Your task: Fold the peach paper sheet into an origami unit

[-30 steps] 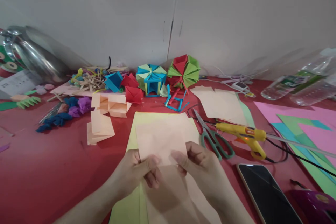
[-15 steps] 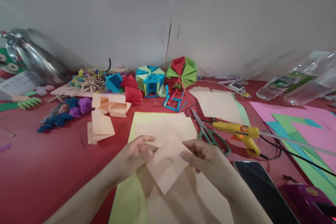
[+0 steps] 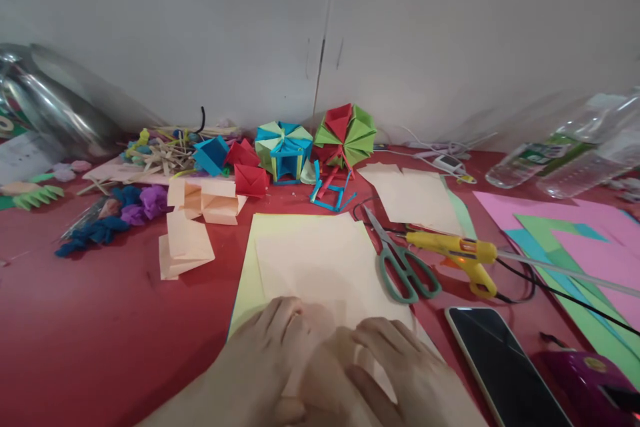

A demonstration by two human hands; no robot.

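Observation:
My left hand [image 3: 270,353] and my right hand [image 3: 400,367] lie side by side at the bottom centre, fingers flat and pressing down on a peach paper piece that they almost wholly cover. Beneath them is a larger peach sheet [image 3: 320,260] on top of a pale yellow sheet [image 3: 249,280] on the red table [image 3: 100,333]. Neither hand grips anything.
Green-handled scissors [image 3: 405,267], a yellow glue gun [image 3: 460,253] with its black cord, and a phone [image 3: 500,367] lie right of the sheets. Folded peach pieces [image 3: 187,243] lie to the left. Paper models [image 3: 285,147], plastic bottles [image 3: 550,160] and coloured sheets [image 3: 575,233] sit further back.
Both hands have come down and toward me, from holding the peach piece up in the air to pressing it flat on the sheets. The piece is now mostly covered.

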